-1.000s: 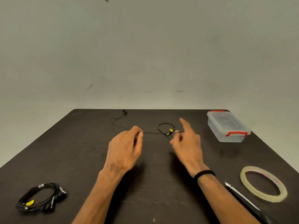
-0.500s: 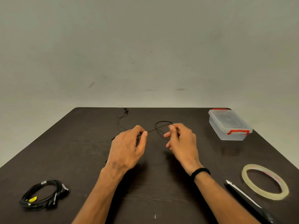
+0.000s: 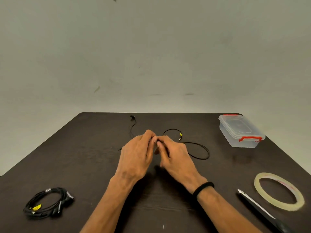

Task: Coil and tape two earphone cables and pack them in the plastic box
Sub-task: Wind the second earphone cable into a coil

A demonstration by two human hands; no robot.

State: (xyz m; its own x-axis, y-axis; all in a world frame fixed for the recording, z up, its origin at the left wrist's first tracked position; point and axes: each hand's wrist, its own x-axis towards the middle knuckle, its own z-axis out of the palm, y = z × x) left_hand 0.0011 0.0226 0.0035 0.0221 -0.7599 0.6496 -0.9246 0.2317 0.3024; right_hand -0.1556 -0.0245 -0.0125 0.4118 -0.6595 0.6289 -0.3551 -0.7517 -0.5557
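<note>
A thin black earphone cable (image 3: 200, 151) lies across the middle of the dark table (image 3: 84, 157). It forms a loop to the right of my hands, a smaller arc with a yellow-tagged plug (image 3: 180, 136) behind them, and an earbud end (image 3: 133, 117) near the far edge. My left hand (image 3: 138, 153) and my right hand (image 3: 175, 157) meet fingertip to fingertip, both pinching the cable between them. A second black cable bundle (image 3: 48, 203), coiled, lies at the near left. The clear plastic box (image 3: 240, 130) with red clips stands closed at the far right.
A roll of clear tape (image 3: 279, 190) lies flat at the near right. Beside it, closer to me, lies a knife or scissors blade (image 3: 257, 206) with a dark handle. A pale wall rises behind the table's far edge.
My hands have come together at the table's middle. The cable loop that my right hand held has spread out to the right, and the plug end now lies behind my hands.
</note>
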